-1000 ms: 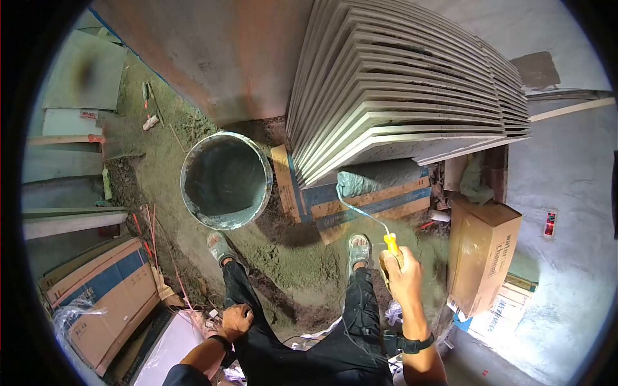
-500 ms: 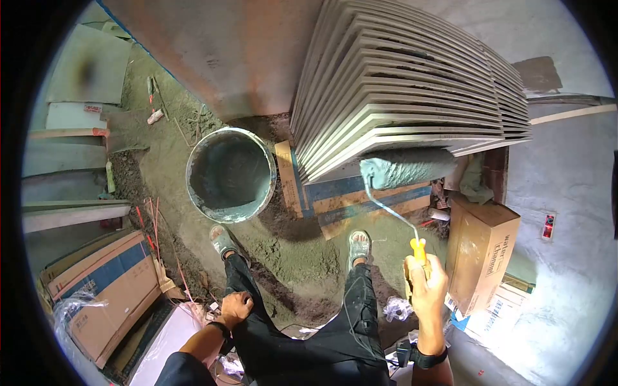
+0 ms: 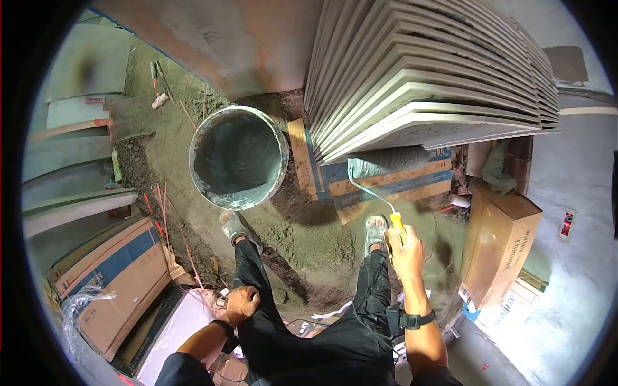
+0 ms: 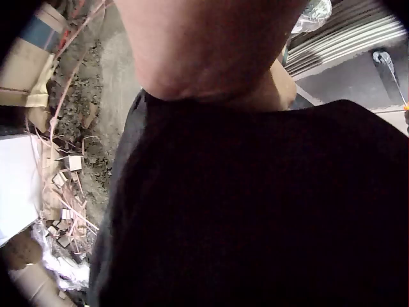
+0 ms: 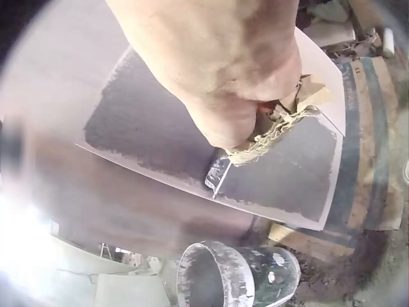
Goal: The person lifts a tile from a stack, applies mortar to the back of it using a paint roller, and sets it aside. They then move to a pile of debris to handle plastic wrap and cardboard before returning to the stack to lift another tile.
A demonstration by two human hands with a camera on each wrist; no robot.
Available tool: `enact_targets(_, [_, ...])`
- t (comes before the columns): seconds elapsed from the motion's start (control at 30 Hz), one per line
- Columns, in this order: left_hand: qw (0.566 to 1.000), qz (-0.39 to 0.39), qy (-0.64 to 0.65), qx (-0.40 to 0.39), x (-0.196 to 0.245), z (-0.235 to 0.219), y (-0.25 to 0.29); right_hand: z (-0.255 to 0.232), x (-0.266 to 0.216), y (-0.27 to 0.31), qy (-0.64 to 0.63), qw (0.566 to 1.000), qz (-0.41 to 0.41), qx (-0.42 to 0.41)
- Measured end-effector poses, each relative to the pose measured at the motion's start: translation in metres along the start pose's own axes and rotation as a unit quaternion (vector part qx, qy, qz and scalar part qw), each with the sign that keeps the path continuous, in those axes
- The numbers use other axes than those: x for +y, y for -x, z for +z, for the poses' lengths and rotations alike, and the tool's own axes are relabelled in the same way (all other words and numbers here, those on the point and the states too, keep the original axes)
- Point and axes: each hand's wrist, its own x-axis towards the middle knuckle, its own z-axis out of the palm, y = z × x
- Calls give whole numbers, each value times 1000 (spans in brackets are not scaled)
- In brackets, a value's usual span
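Observation:
My right hand (image 3: 407,257) grips the yellow handle (image 3: 397,222) of a paint roller, whose bent wire runs to a sleeve (image 3: 386,161) coated in grey slurry. In the head view the sleeve overlaps the lower part of the front panel (image 3: 438,132) of a leaning stack. Seen from the right wrist, that panel carries a dark wet coating (image 5: 156,118) inside a pale border, with the roller (image 5: 217,174) over it. Frayed yellowish wrapping (image 5: 271,141) shows below my fist. Loosely curled and holding nothing, my left hand (image 3: 243,302) rests on my left thigh.
A large bucket (image 3: 283,138) with grey slurry inside stands left of the stack. Flattened cardboard (image 3: 302,164) lies under the panels. An upright carton (image 3: 499,248) stands at right, cardboard packs (image 3: 119,283) lean at left, and a smaller roller (image 3: 159,101) lies on the dirt floor.
The roller in my right hand went right and out from the panel, then came back left to its lower part. The head view has shifted slightly. My left hand stays on the thigh.

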Motion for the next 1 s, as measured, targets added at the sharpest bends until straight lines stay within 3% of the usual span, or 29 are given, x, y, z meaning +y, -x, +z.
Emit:
enact_targets(0.3, [998, 42, 24, 42, -6, -2, 4, 121, 58, -58, 84, 994, 8, -63])
enact_targets(0.37, [998, 42, 19, 38, -5, -6, 3, 146, 60, -69, 89, 995, 7, -41])
enact_targets(0.47, [998, 38, 27, 37, 2, -18, 4, 178, 64, -88, 131, 989, 14, -73])
enact_targets(0.67, [998, 31, 30, 39, -9, -25, 4, 254, 100, -133, 110, 988, 57, -91])
enact_targets(0.83, [999, 31, 3, 30, 8, -27, -5, 253, 113, -144, 85, 991, 65, -83])
enact_targets(1.0, [996, 66, -63, 0, -4, 0, -9, 179, 118, -112, 32, 999, 13, -28])
